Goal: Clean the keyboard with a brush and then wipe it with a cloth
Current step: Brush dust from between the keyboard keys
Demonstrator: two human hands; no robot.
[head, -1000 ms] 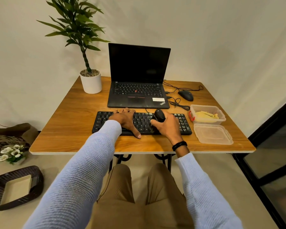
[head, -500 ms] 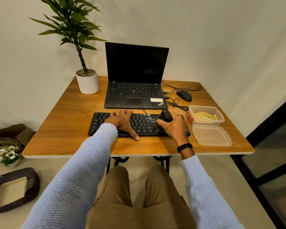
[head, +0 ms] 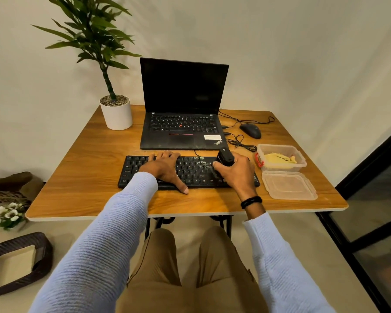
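A black keyboard (head: 196,171) lies across the near middle of the wooden table (head: 88,172). My left hand (head: 166,169) rests flat on its left half, fingers spread, thumb over the front edge. My right hand (head: 236,173) is closed around a black brush (head: 224,158) over the keyboard's right part, the brush's lower end down on the keys and hidden behind my fingers. A yellow cloth (head: 278,158) lies inside a clear plastic box (head: 301,164) to the right of the keyboard.
An open black laptop (head: 182,118) stands behind the keyboard, a potted plant (head: 116,114) to its left, a wired mouse (head: 250,130) and cables to its right. The box's lid (head: 289,185) lies near the table's front right. A basket (head: 16,265) and flowers sit on the floor, left.
My right hand has carried the brush rightward along the keyboard, from its middle to its right part. My left hand has stayed on the left half. The camera shifted slightly.
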